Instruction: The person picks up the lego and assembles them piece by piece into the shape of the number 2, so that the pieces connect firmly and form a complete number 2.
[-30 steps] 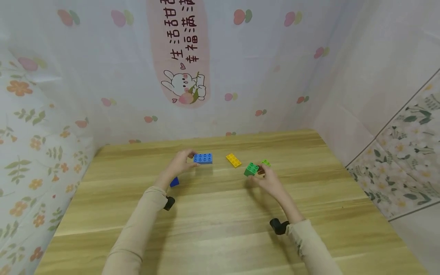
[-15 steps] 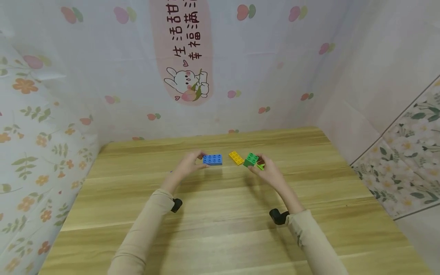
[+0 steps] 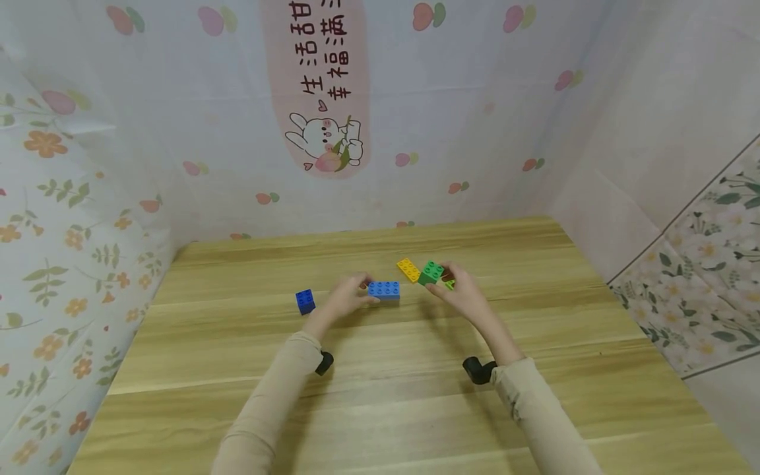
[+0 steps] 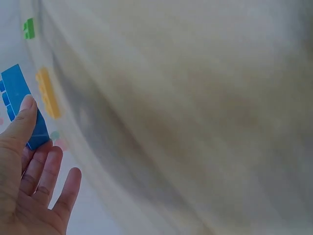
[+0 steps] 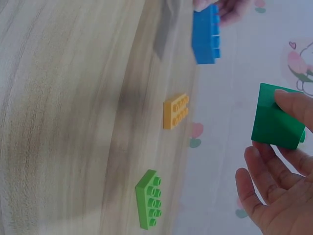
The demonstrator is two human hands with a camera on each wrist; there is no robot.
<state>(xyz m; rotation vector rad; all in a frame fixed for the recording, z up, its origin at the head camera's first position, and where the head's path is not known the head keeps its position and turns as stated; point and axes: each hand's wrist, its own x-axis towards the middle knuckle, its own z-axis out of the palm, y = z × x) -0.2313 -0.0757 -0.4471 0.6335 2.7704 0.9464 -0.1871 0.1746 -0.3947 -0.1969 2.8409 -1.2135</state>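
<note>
My left hand [image 3: 346, 298] grips the left end of a blue eight-stud building brick [image 3: 384, 290], studs up, above the table. In the left wrist view the thumb [image 4: 27, 105] presses on one side of that brick. A green four-stud brick [image 3: 431, 272] is pinched between the thumb and fingers of my right hand [image 3: 462, 290], a short way right of the blue one; the two bricks are apart. Behind them lies a flat yellow brick [image 3: 408, 269]. A flat light-green brick [image 5: 148, 199], partly hidden by the right hand in the head view, rests on the table.
A dark blue four-stud brick [image 3: 305, 301] sits on the wood-grain table [image 3: 380, 409], left of the left hand. Patterned cloth [image 3: 451, 132] hangs along the table's back edge and at the sides. A black device [image 3: 477, 371] is on the right wrist.
My left hand has carried the blue brick to the right, and lately nearer to me. The dark blue brick shows fully now. The right hand, still holding the green brick, has shifted only slightly.
</note>
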